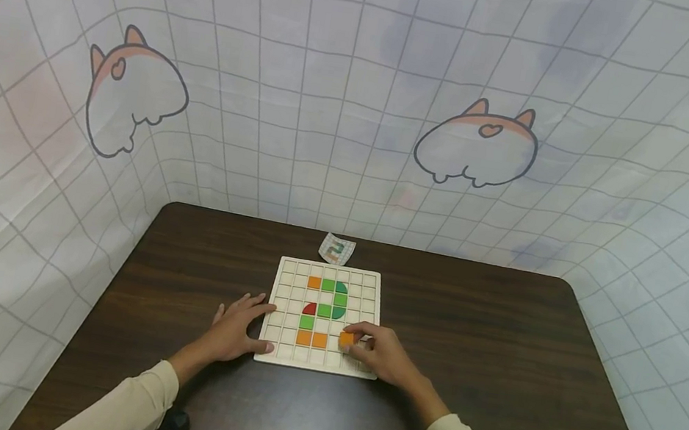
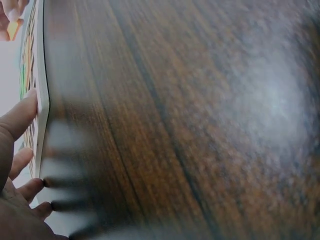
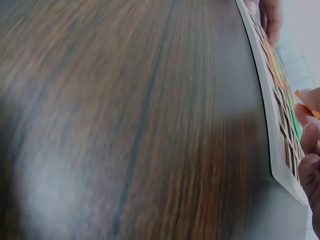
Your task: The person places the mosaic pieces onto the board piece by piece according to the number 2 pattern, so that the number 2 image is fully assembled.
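Observation:
A cream grid board (image 1: pixel 284 352) lies on the table with coloured tiles set in its squares. Orange, green and red pieces, some with a rounded corner, form a figure like a 2. My left hand (image 1: pixel 232 330) rests at the board's left edge, fingers spread, with the thumb and index finger on the rim. Between thumb and fingertips my right hand (image 1: pixel 382 352) pinches an orange square tile (image 1: pixel 346 339). That tile is over the lower right part of the grid, to the right of two orange tiles (image 1: pixel 311 339) in the lower row.
A small printed card (image 1: pixel 336 249) showing a coloured figure lies just behind the board. The dark wooden table (image 1: pixel 475 324) reaches back to a white gridded curtain (image 1: pixel 360 113) that hangs around it on the sides too.

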### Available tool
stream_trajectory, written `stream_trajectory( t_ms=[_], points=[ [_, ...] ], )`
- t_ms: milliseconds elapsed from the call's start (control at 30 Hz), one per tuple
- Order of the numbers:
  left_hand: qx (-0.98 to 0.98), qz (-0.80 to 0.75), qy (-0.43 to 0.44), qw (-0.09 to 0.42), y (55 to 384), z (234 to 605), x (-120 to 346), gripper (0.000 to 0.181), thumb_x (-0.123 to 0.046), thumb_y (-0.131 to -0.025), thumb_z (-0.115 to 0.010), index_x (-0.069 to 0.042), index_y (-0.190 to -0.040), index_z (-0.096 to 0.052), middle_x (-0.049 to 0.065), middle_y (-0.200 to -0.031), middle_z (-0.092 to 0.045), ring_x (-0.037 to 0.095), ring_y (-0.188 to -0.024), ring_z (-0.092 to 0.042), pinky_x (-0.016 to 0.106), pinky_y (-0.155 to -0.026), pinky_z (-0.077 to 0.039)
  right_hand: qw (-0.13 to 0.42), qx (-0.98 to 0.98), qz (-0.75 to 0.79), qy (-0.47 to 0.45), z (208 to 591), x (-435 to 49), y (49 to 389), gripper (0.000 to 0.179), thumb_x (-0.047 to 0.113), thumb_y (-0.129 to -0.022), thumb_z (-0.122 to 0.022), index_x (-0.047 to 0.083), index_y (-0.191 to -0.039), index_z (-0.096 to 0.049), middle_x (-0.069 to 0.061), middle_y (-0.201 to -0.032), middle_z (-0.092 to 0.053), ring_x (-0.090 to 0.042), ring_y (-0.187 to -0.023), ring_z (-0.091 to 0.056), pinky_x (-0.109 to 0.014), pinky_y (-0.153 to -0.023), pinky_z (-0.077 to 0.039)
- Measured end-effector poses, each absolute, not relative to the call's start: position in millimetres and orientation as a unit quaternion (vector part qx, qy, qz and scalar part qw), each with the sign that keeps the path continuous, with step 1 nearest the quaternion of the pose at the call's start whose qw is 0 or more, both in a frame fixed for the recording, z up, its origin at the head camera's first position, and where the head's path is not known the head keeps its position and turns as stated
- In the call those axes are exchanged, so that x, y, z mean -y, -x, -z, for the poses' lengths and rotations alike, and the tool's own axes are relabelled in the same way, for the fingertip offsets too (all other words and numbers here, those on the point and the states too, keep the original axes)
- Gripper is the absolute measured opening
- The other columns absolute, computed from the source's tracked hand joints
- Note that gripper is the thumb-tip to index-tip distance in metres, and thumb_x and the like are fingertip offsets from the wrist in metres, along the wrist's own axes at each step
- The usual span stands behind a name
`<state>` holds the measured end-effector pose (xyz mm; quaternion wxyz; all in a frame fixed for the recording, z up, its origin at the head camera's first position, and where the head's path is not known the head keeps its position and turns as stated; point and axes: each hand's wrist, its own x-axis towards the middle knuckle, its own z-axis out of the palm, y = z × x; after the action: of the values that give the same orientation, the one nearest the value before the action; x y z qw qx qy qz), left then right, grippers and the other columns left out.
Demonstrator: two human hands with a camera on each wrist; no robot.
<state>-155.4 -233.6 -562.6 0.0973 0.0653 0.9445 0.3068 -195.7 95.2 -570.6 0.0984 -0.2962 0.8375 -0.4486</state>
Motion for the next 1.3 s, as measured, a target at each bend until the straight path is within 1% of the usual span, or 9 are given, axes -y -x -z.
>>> stream_trajectory(
  t_ms=[233,433,633,933,1100,1300],
  points=[
    [-0.942,-0.314,-0.065,0.100,155.0,562.7,234.4,0.075,-0.037,-0.082,-0.083,-0.017,-0.147,-0.052,0.014,-0.163,-0.032,0.043,-0.153,-0.018,0.078,-0.112,-0.007,0.118,-0.844,0.437,0.288,572.0,-86.6,195.3,0.027,0.014,-0.090,-0.075,0.007,-0.117,-0.072,-0.001,-0.094,-0.067,-0.003,-0.065,-0.051,-0.017,-0.059,-0.044],
    [-0.941,-0.316,-0.067,0.099,155.1,562.0,234.7,0.075,-0.038,-0.082,-0.083,-0.017,-0.147,-0.052,0.014,-0.163,-0.032,0.043,-0.153,-0.018,0.078,-0.112,-0.007,0.127,-0.848,0.427,0.287,571.9,-79.7,196.8,0.026,0.013,-0.090,-0.075,0.006,-0.115,-0.072,0.002,-0.089,-0.064,-0.002,-0.061,-0.046,-0.016,-0.056,-0.040],
    [-0.941,-0.316,-0.068,0.096,155.1,561.7,234.3,0.075,-0.037,-0.082,-0.083,-0.017,-0.147,-0.052,0.014,-0.163,-0.033,0.043,-0.153,-0.018,0.078,-0.112,-0.008,0.131,-0.851,0.415,0.293,571.5,-75.1,198.0,0.025,0.013,-0.090,-0.075,0.005,-0.114,-0.073,0.004,-0.086,-0.064,-0.003,-0.064,-0.049,-0.017,-0.060,-0.043],
    [-0.940,-0.320,-0.072,0.094,154.2,561.8,234.0,0.074,-0.036,-0.082,-0.083,-0.016,-0.147,-0.053,0.015,-0.163,-0.033,0.044,-0.152,-0.019,0.078,-0.111,-0.007,0.108,-0.855,0.400,0.310,573.5,-71.9,198.6,0.022,0.013,-0.089,-0.076,0.005,-0.110,-0.074,0.004,-0.083,-0.064,-0.003,-0.073,-0.052,-0.019,-0.069,-0.047],
    [-0.938,-0.325,-0.072,0.097,153.4,561.3,234.3,0.074,-0.036,-0.082,-0.083,-0.016,-0.146,-0.053,0.015,-0.163,-0.033,0.044,-0.152,-0.019,0.078,-0.111,-0.007,0.088,-0.863,0.386,0.314,573.7,-71.3,197.1,0.021,0.013,-0.088,-0.077,0.005,-0.108,-0.074,0.004,-0.083,-0.063,-0.008,-0.077,-0.056,-0.021,-0.073,-0.048],
    [-0.937,-0.329,-0.070,0.098,154.4,562.2,235.1,0.074,-0.036,-0.082,-0.083,-0.016,-0.146,-0.053,0.014,-0.163,-0.033,0.043,-0.153,-0.018,0.078,-0.112,-0.005,0.089,-0.865,0.381,0.315,571.1,-71.1,196.3,0.022,0.014,-0.088,-0.078,0.005,-0.108,-0.074,0.004,-0.084,-0.063,-0.012,-0.079,-0.058,-0.023,-0.074,-0.048]
  ],
)
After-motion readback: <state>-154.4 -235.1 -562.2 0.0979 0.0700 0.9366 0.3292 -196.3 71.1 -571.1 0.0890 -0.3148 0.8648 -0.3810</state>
